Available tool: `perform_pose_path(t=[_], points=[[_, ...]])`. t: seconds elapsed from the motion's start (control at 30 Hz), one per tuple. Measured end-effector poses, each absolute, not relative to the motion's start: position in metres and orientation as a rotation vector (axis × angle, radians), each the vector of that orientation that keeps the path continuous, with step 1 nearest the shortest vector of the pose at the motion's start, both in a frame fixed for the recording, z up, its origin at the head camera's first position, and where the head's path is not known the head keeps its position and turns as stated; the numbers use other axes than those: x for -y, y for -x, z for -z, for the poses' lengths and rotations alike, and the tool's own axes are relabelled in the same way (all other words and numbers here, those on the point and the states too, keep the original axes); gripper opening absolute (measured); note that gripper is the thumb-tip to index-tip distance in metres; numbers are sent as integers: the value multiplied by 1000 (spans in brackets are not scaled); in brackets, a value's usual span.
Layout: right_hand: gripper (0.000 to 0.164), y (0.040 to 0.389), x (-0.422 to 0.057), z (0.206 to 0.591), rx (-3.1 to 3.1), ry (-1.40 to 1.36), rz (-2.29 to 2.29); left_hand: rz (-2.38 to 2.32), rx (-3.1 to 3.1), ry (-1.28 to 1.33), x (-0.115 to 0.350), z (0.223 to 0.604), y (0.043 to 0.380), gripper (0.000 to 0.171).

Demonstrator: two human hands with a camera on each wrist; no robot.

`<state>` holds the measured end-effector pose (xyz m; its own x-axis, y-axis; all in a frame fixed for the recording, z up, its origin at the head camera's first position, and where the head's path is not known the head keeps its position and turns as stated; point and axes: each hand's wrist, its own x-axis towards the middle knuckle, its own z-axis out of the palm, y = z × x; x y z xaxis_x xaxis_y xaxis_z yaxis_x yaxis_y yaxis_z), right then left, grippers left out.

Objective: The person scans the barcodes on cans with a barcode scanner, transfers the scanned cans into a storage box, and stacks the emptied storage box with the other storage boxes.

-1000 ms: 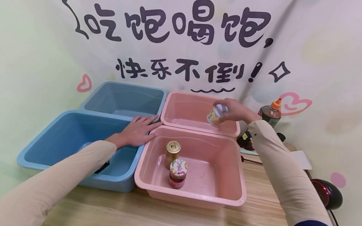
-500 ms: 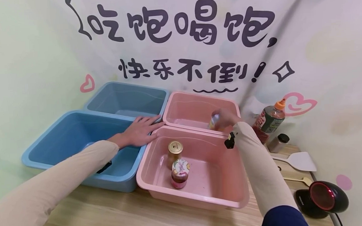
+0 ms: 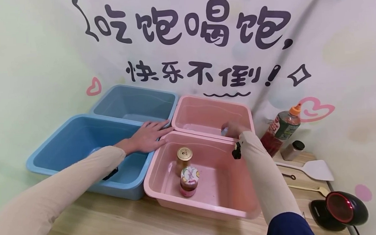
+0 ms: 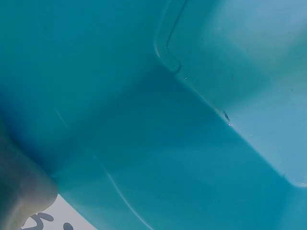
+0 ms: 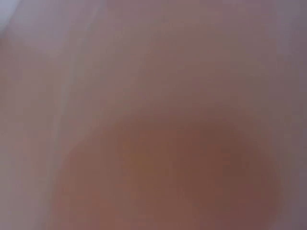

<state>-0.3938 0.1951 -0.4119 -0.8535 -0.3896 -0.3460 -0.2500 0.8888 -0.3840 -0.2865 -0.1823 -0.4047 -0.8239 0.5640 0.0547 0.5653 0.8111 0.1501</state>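
Gripping, it seems, the pale can (image 3: pixel 224 131), the right hand (image 3: pixel 233 129) is right of centre in the head view, at the rear pink bin (image 3: pixel 204 111); blur hides the exact finger placement and the can's base. Letting go before that base is level could make the can tip or drop. The right sleeve (image 3: pixel 267 177) passes over the front pink bin (image 3: pixel 209 186), so a low forearm could catch its rim, and the jolt might knock together the gold-lidded jar (image 3: pixel 184 155) and patterned-lid jar (image 3: pixel 189 179), lower centre. Swinging outward could topple the bottle (image 3: pixel 283 129) at right. Left of centre, the left hand (image 3: pixel 146 137) rests, fingers spread, on the bin rims; leaning hard could tilt one.
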Motion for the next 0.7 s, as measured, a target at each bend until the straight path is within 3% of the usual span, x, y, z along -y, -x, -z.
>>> perform_pose_path(t=[0.7], points=[[30, 386, -196, 413, -2606, 560, 426, 246, 2970, 928, 182, 407, 286, 57]])
